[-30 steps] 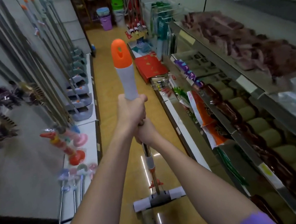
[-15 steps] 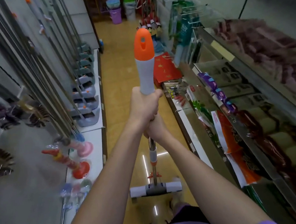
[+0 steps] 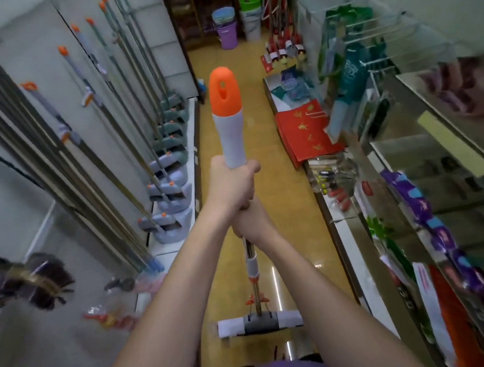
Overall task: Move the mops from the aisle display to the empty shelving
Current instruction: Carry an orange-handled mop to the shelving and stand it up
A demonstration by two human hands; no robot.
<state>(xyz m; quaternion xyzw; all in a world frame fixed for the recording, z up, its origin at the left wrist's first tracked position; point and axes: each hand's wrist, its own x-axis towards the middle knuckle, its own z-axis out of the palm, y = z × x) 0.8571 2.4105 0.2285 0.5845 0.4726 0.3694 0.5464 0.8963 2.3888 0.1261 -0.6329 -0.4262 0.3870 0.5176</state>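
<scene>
I hold one mop [image 3: 229, 131] upright in the middle of the aisle. Its handle is white with an orange cap, its pole is metal, and its white and grey head [image 3: 260, 322] hangs just above the yellow floor. My left hand [image 3: 229, 186] grips the bottom of the white handle. Right below it, my right hand [image 3: 250, 221] grips the metal pole, partly hidden by the left hand. Along the left wall several more mops [image 3: 155, 168] lean in a row on a low white shelf [image 3: 196, 170].
The right side holds stocked shelves [image 3: 427, 140] with packets and hanging goods. A red box [image 3: 304, 130] and loose packets lie on the low ledge beside the aisle. Buckets [image 3: 226, 34] and brooms stand at the far end. Plungers [image 3: 111, 316] lie low left.
The view has moved forward along the aisle and tipped up, with the mop carried along in both hands. My grip on it is unchanged.
</scene>
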